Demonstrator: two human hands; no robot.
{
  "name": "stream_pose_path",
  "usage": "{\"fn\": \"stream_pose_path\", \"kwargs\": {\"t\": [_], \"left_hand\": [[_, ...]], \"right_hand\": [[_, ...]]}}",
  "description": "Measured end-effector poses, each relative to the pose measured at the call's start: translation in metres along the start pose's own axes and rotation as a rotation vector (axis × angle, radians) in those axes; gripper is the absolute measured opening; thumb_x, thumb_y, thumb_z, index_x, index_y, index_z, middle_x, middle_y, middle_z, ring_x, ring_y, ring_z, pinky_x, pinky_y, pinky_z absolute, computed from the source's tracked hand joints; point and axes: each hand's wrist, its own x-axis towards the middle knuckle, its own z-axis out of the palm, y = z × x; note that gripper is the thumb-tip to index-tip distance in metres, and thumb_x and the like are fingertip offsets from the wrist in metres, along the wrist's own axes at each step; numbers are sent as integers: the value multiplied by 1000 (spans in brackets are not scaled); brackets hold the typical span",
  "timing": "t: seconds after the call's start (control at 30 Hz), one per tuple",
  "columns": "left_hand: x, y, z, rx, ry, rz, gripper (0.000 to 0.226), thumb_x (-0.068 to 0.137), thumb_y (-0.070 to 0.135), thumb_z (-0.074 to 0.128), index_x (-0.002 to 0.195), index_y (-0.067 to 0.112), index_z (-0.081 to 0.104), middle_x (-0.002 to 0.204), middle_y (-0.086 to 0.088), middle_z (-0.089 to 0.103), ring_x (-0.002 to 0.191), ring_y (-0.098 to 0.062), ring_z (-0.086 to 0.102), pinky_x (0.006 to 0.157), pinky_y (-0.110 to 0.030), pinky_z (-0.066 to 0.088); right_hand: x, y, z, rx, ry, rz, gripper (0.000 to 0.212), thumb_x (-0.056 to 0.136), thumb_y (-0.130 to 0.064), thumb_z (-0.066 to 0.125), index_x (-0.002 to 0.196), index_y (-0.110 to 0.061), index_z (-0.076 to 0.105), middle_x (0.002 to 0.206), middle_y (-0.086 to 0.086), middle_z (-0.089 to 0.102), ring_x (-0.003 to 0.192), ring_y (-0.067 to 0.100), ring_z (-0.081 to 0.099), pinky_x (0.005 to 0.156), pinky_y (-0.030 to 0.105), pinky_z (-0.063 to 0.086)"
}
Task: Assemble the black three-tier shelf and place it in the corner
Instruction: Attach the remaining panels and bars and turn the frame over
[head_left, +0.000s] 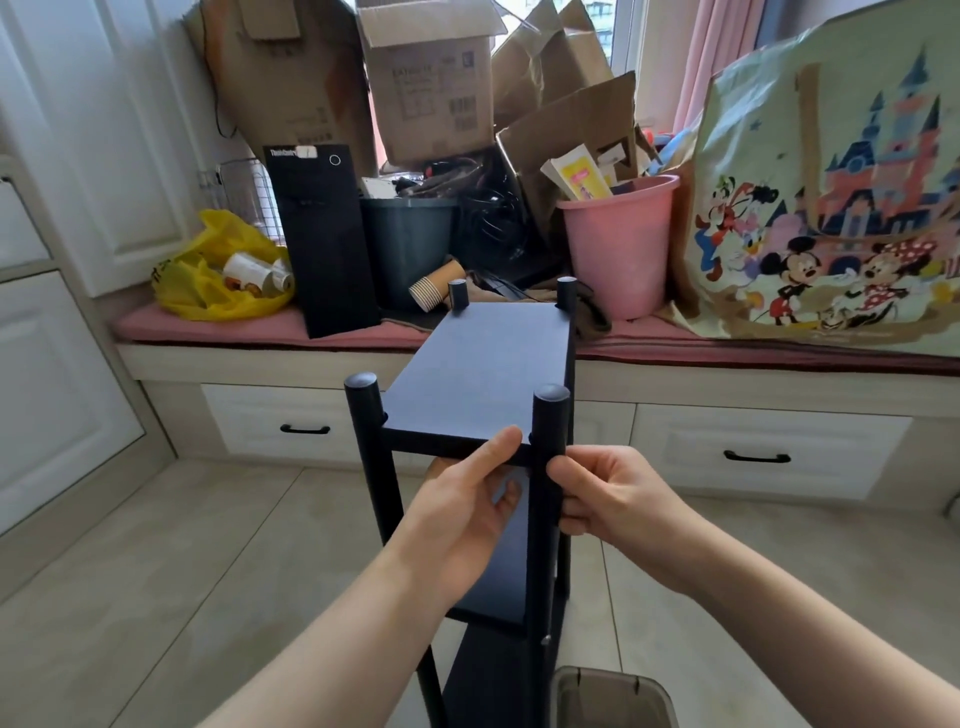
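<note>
the black shelf (488, 358) stands upright on the floor (208, 571), centre, before the window seat (260, 332). left hand (462, 504) pinches its top board (452, 415) at the near edge; right hand (608, 499) wraps the near right post (548, 426). an uneven pull could rack loose joints or tip it.

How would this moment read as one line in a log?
shelf: upright, three boards fitted | left hand: pinches top board near edge | right hand: grips near right post | spot: before window bench
</note>
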Motion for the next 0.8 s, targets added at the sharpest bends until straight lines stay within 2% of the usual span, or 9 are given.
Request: {"fn": "stream_pose_path", "kwargs": {"t": [0.1, 0.17, 0.3, 0.37, 0.43, 0.53, 0.63, 0.73, 0.8], "left_hand": [[2, 11, -11, -1, 29, 20, 69, 76, 26, 75, 137, -1, 57, 121, -16, 68, 92, -16, 71, 79, -23, 56], [3, 18, -18, -23, 45, 33, 68, 75, 26, 76, 134, -2, 59, 115, -15, 70, 89, -16, 71, 77, -23, 57], [4, 36, -37, -54, 46, 38, 42, 81, 25, 72, 116, 2, 71, 102, -11, 74, 80, -13, 71, 68, -22, 57], [4, 46, -49, -66, 54, 46, 32, 82, 25, 71, 106, 5, 75, 97, -9, 74, 75, -11, 70, 66, -21, 56], [3, 56, -61, -93, 71, 58, 31, 80, 26, 72, 102, 5, 76, 96, -7, 74, 72, -11, 69, 65, -21, 56], [1, 74, -85, -128, 104, 90, 24, 79, 28, 71, 92, 11, 81, 93, -4, 75, 72, -9, 69, 70, -20, 55], [-4, 90, -115, -185, 175, 123, 21, 78, 30, 71, 88, 16, 83, 92, 0, 76, 74, -7, 69, 80, -23, 48], [-15, 101, -147, -255, 238, 145, 18, 79, 31, 71, 83, 17, 82, 88, 2, 76, 71, -6, 69, 76, -23, 50], [-23, 104, -169, -304, 282, 157, 19, 76, 32, 73, 84, 16, 82, 93, 1, 76, 74, -7, 70, 74, -23, 51]], "right_hand": [[15, -5, 6, -48, -50, -7, 28, 95, -33, 62, 101, -10, 76, 76, 6, 52, 64, 15, 39, 58, 22, 42], [27, -8, 12, -65, -80, -8, 25, 97, -29, 61, 98, -9, 77, 71, -1, 55, 59, 11, 42, 56, 21, 42], [54, -16, 27, -122, -154, -11, 28, 94, -30, 61, 96, -7, 76, 60, -10, 53, 54, 6, 43, 53, 19, 42], [70, -19, 38, -175, -181, -17, 32, 95, -32, 61, 96, -2, 73, 61, -6, 50, 54, 7, 41, 52, 19, 40], [85, -23, 51, -250, -187, -22, 47, 88, -45, 63, 95, 0, 71, 68, 4, 48, 59, 13, 40, 54, 22, 39], [110, -27, 81, -358, -184, -28, 58, 73, -62, 62, 90, -8, 74, 73, 7, 51, 67, 21, 41, 60, 32, 36], [134, -27, 116, -424, -196, -53, 58, 67, -71, 60, 77, -15, 74, 65, 4, 44, 63, 21, 38, 62, 38, 33], [155, -19, 152, -463, -214, -43, 48, 78, -65, 63, 66, -19, 71, 59, 2, 40, 59, 20, 36, 59, 35, 32], [164, -9, 175, -441, -224, -31, 40, 84, -58, 65, 67, -23, 74, 53, -4, 43, 51, 12, 40, 53, 26, 34]]}}
